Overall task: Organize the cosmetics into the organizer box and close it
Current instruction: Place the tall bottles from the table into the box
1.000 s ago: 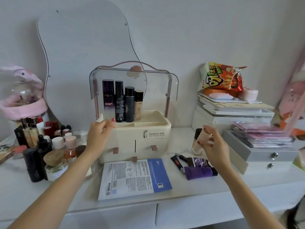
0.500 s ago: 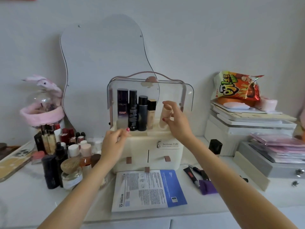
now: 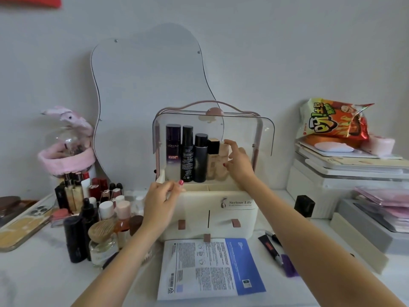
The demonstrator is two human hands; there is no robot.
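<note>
The cream organizer box [image 3: 239, 216] stands mid-table with its clear lid [image 3: 263, 134] raised. In its upper compartment stand a purple bottle [image 3: 173, 149], two black bottles [image 3: 187, 154] and a foundation bottle [image 3: 213, 160] in a row. My right hand [image 3: 240, 165] reaches under the lid and holds a beige tube [image 3: 223, 160] upright, right next to the foundation bottle. My left hand [image 3: 161, 204] grips the box's front left rim.
Many loose cosmetics [image 3: 99, 209] crowd the table left of the box. A sheet-mask packet [image 3: 208, 267] lies in front of it; a small tube [image 3: 271, 249], a purple tube [image 3: 288, 265] and a black cap [image 3: 304, 206] lie at its right. Stacked boxes and a snack bag [image 3: 332, 120] fill the right side.
My right hand carried the beige tube from the table at the right up into the upper compartment, beside the foundation bottle. My left hand stayed on the box's rim.
</note>
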